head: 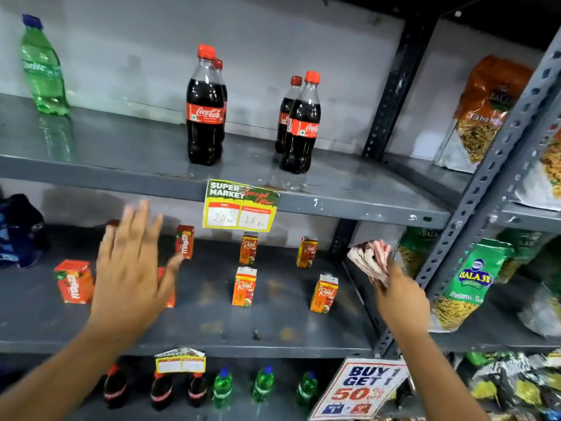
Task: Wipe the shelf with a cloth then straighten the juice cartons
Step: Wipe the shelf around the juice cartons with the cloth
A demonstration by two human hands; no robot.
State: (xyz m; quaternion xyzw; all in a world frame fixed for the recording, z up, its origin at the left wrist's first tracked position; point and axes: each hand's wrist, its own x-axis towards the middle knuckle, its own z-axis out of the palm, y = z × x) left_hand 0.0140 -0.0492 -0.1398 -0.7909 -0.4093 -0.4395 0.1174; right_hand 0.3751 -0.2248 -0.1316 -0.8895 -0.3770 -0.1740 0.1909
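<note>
The left hand (133, 268) is raised in front of the middle shelf (212, 326), fingers (136, 220) spread flat and holding nothing (it looks blurred). The right hand (397, 296) sits at the shelf's right end, its fingers pinching a bunched red-and-white cloth (372, 256). Four orange cartons (244, 287) stand upright in two rows, well apart. Red cartons (74, 281) sit to the left, partly hidden behind the left hand.
</note>
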